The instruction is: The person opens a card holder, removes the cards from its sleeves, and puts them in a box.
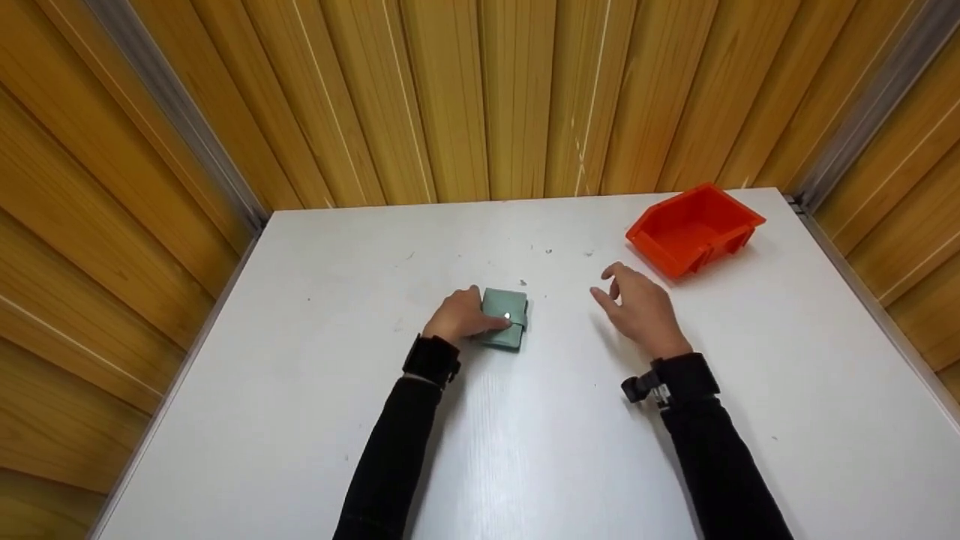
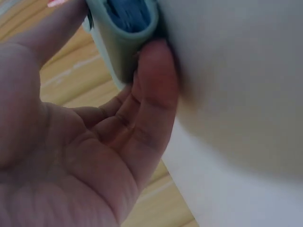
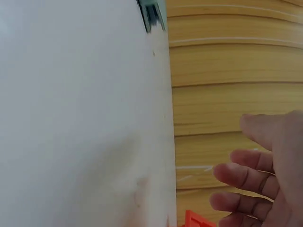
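A small green wallet (image 1: 504, 307) with a snap strap lies at the middle of the white table. My left hand (image 1: 463, 315) pinches its left side, the thumb across the top by the snap. In the left wrist view, fingers curl at the edge of the wallet (image 2: 116, 47), and something blue shows inside its fold. To the right, my right hand (image 1: 641, 311) hovers above the table and holds nothing, its fingers loosely bent. The right wrist view shows that hand (image 3: 270, 175) apart from the wallet (image 3: 154, 14).
An orange-red plastic bin (image 1: 694, 229) stands at the table's back right, beyond my right hand. The white table (image 1: 300, 375) meets yellow wood-patterned panels (image 1: 480, 97) at the back, with similar panels at both sides.
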A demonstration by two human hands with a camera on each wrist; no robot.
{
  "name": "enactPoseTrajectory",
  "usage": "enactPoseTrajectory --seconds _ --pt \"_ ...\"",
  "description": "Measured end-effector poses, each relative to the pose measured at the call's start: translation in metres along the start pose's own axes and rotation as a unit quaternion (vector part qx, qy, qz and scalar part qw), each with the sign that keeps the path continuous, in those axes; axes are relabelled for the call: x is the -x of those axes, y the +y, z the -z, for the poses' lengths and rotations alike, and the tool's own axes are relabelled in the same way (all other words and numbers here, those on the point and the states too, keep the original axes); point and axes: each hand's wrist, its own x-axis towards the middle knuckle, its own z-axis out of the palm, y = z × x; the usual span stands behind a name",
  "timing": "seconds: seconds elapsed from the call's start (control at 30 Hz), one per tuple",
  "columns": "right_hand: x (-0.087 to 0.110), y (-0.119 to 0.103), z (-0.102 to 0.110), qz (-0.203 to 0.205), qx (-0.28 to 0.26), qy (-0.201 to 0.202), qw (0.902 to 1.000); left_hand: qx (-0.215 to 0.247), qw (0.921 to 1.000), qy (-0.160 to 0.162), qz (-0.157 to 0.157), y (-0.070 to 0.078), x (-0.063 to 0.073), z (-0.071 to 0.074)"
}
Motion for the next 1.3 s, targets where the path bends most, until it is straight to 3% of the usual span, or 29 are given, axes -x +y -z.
enactPoseTrajectory --seconds 0.3,0.57,0.83,1.03,1.3 --pt "0.004 -0.026 -0.04 0.054 0.004 -0.065 0.9964 -0.02 0.9994 0.025 -0.011 0.028 0.006 -0.028" --pt "0.013 -0.033 -0.059 0.066 -0.02 -0.113 0.9912 -0.001 0.9991 0.037 -0.02 0.035 0.012 -0.045" --pt "0.011 -0.032 -0.057 0.078 -0.002 -0.108 0.9911 0.019 0.9986 0.028 -0.04 0.035 0.01 -0.043" --pt "0.011 -0.033 -0.056 0.074 0.012 -0.111 0.991 0.069 0.9962 0.012 -0.052 0.028 0.008 -0.037" --pt "0.016 -0.042 -0.061 0.071 0.019 -0.095 0.9928 0.123 0.9914 -0.016 -0.041 0.02 0.005 -0.038"
